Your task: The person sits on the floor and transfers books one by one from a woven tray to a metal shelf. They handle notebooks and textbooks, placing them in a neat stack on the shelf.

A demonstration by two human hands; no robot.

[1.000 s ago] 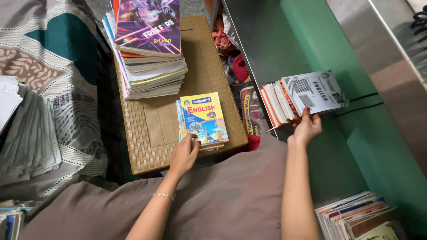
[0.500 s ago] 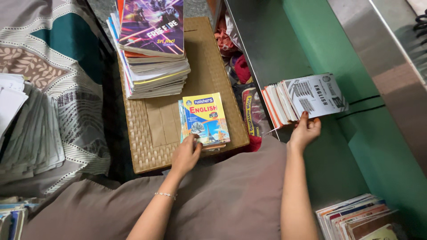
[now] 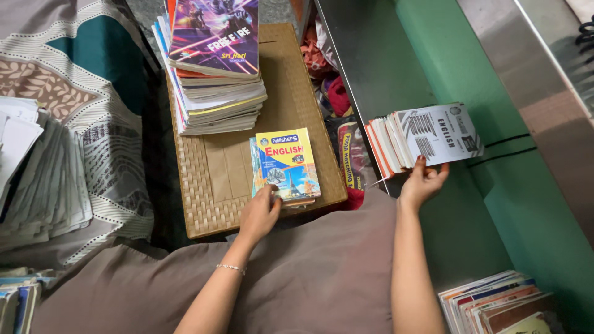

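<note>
While both arms reach forward over a brown cushion [image 3: 309, 272], each hand meets a separate set of books. Left hand [image 3: 260, 213] rests its fingertips on the near edge of a yellow book [image 3: 288, 162], fingers curled and partly closed, gripping the lower corner of the small pile beneath it; this book lies directly ahead of the hand, its long axis running away from the person, on a woven box [image 3: 216, 179]. Beyond it on the same box stands a tall stack [image 3: 213, 80] of notebooks, well apart from the yellow book, with bare woven surface between and to the left. Right hand [image 3: 422, 182] holds, from below, the near edge of a white booklet [image 3: 439, 133], thumb and fingers pinched on it; the booklet is the outermost of a row of upright books [image 3: 387, 145] leaning on a steel shelf [image 3: 371, 68], its long axis lying left to right. To the right of that row the green floor [image 3: 495, 185] of the shelf lies open. More books [image 3: 495, 303] sit at lower right, near the right elbow, and folded papers [image 3: 37, 179] lie on patterned cloth [image 3: 80, 62] at far left.
</note>
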